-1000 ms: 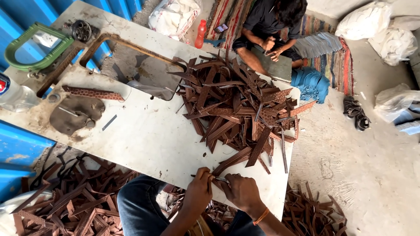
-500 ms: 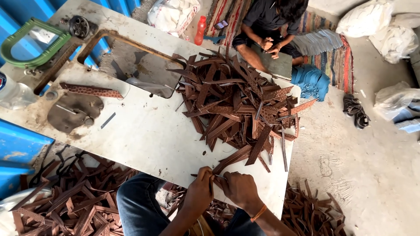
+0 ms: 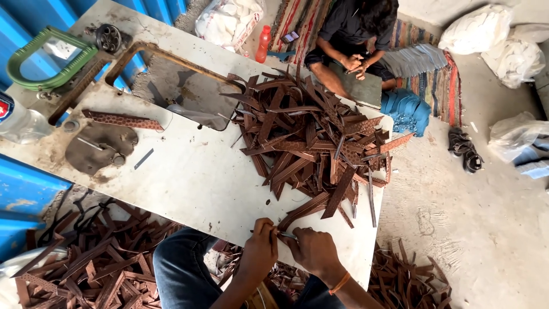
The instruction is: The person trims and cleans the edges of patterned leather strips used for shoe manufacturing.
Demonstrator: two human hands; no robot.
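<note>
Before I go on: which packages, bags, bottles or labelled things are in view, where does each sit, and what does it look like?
Clear plastic bottle: left table edge, lying down, red and blue label.
Red bottle: floor beyond the table, upright, slim.
White sack: top centre, bulging, faint red print.
White sacks: top right, plain, stuffed.
Clear plastic bag: right floor, crumpled.
No screens or signs.

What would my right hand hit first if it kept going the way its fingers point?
Probably the left hand: the right hand points left at it across a small piece pinched between them, though depth is unclear.
</note>
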